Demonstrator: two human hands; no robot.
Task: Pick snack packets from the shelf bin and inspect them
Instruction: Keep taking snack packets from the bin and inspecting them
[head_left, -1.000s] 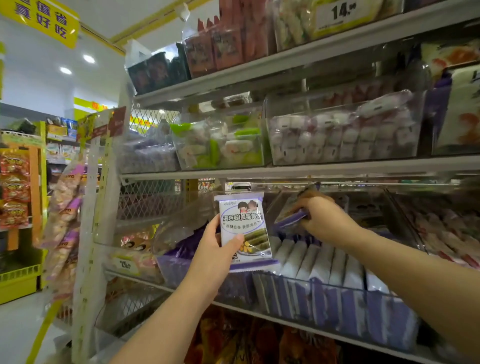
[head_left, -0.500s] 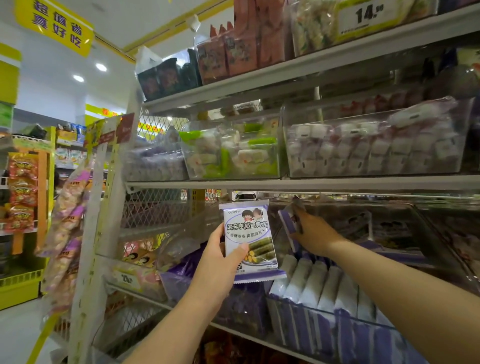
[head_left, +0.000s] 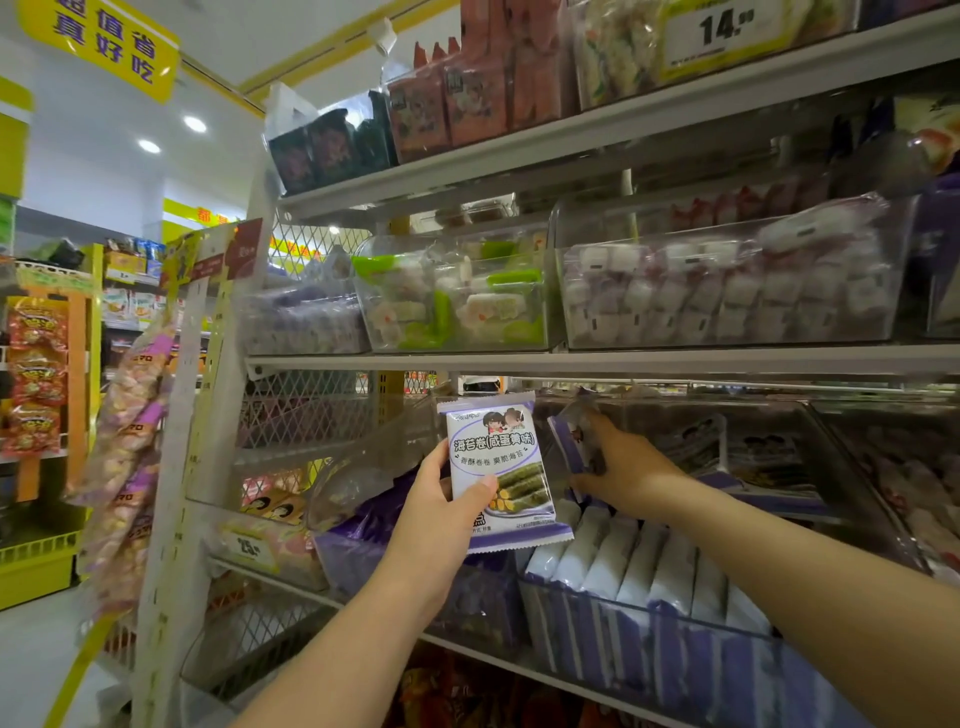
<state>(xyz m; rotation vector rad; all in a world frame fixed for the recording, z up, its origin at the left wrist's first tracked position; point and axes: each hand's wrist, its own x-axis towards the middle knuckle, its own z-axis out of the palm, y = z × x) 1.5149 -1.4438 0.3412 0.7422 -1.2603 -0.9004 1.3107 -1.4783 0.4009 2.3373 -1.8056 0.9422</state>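
My left hand (head_left: 441, 512) holds a white and purple seaweed-roll snack packet (head_left: 498, 467) upright, its printed front facing me, in front of the middle shelf. To its right, my right hand (head_left: 626, 473) pinches a second purple packet (head_left: 571, 441) by its edge, lifted and tilted just above the clear shelf bin (head_left: 649, 654). That bin holds a row of several matching white and purple packets standing on edge. My right palm is turned away, so its fingertips are partly hidden.
A metal shelf edge (head_left: 597, 364) runs just above both hands. Clear bins with green (head_left: 452, 306) and white sweets (head_left: 727, 296) sit on the shelf above. A mesh side panel (head_left: 306, 415) and hanging snack strips (head_left: 124, 441) stand at left, and an aisle opens beyond.
My right hand has raised its purple packet out of the bin and tipped it more upright. The left hand keeps its packet steady. The view has shifted slightly.
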